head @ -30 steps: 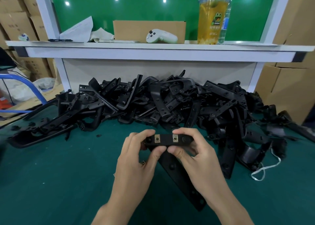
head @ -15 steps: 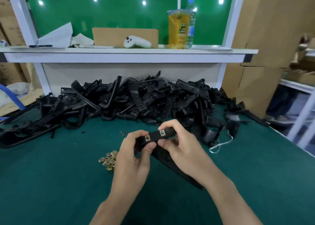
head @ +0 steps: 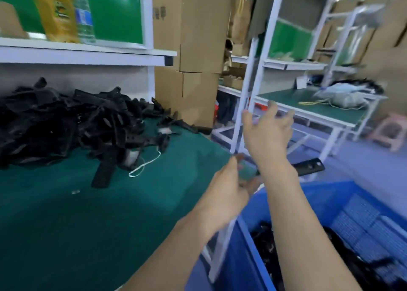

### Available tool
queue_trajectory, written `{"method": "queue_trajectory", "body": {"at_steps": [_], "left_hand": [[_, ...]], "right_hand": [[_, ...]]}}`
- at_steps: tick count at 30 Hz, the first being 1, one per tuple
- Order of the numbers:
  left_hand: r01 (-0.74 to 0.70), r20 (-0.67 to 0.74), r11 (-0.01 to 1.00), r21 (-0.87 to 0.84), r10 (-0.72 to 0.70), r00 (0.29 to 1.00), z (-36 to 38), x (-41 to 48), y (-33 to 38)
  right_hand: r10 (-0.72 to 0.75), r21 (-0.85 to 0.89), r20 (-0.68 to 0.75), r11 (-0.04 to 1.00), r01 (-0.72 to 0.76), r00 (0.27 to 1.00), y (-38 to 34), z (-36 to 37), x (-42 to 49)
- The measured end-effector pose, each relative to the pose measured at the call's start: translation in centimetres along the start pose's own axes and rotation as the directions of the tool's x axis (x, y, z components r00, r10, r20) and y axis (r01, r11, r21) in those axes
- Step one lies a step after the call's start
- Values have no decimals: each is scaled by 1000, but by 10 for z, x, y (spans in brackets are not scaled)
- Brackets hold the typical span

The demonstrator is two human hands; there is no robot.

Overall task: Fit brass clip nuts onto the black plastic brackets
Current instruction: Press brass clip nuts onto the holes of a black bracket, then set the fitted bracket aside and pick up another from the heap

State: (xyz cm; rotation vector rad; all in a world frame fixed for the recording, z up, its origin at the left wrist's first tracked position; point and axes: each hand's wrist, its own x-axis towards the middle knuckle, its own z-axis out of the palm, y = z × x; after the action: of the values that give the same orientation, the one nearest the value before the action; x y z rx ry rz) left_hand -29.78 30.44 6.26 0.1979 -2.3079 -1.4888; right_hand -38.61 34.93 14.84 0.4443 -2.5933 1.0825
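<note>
Motion blur blots out all print. The yellow cup (head: 57,15) at 11 o'clock carries a dark logo, the clear bottle (head: 84,17) just beside it a blue label, and the cardboard boxes (head: 193,37) at 12 o'clock show dark stamped characters; none of it is readable. Cup and bottle stand on a white shelf (head: 88,52) in front of a glossy green panel.

The counter (head: 66,235) is covered in a matte green mat. At 9 o'clock lies a tangled pile (head: 55,123) of black plastic brackets, long flat strips and bent arms with holes. A white cord (head: 145,165) loops at the pile's 4 o'clock edge. A small pale piece (head: 75,192) lies alone on the mat; whether it is a clip nut cannot be told.

The right hand (head: 267,134) is raised near centre, fingers spread apart and holding nothing. One bracket (head: 308,168), a flat black bar with holes near its end, shows at 3 o'clock of the right forearm, partly hidden behind it, above a blue plastic bin (head: 330,202). The bin has ribbed walls and dark parts (head: 262,242) inside. The left hand (head: 226,193) is lower, at the counter's corner, with its thumb up. Its fingers are blurred, so I cannot tell whether they are together, apart, or touching the bracket's near end.
</note>
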Motion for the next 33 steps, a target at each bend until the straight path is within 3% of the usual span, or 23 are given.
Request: {"method": "queue_trajectory", "body": {"at_steps": [1, 3, 7, 9, 12, 15, 17, 20, 21, 26, 31, 33], "left_hand": [[-12, 57, 1000, 16, 11, 998, 7, 1, 1], [-46, 39, 997, 59, 44, 998, -1, -2, -5], [-21, -275, 978, 209, 80, 958, -66, -26, -36], [93, -427, 936, 341, 66, 902, -112, -52, -54], [405, -620, 725, 557, 38, 784, -180, -106, -84], [697, -781, 452, 557, 2, 624, -234, -162, -106], [797, -845, 359, 486, -42, 534, -258, -192, -116], [939, -835, 140, 313, -430, 343, -290, -215, -121], [944, -812, 148, 296, -481, 330, -299, -217, -126], [846, -708, 267, 462, -464, 533, -322, -200, -155], [733, -701, 489, 473, -295, 650, -337, -189, -179], [688, -695, 522, 504, -228, 682, -341, -189, -186]], "right_hand": [[4, 49, -58, 999, -2, 998, 4, -7, 5], [-88, 138, -62, 986, 96, 994, -1, -6, 8], [-368, 218, 102, 915, 340, 924, -51, 39, -29], [-477, 293, 217, 864, 409, 852, -80, 72, -60], [-565, 316, 414, 825, 470, 714, -113, 123, -104], [-578, 330, 552, 814, 479, 602, -135, 172, -144], [-577, 311, 596, 807, 502, 558, -144, 202, -170], [-577, 271, 647, 785, 558, 498, -152, 240, -198], [-582, 261, 650, 775, 575, 489, -153, 251, -202], [-613, 318, 563, 780, 540, 554, -173, 283, -196], [-618, 383, 523, 785, 486, 587, -216, 307, -185], [-623, 360, 536, 779, 513, 569, -229, 318, -182]]}}
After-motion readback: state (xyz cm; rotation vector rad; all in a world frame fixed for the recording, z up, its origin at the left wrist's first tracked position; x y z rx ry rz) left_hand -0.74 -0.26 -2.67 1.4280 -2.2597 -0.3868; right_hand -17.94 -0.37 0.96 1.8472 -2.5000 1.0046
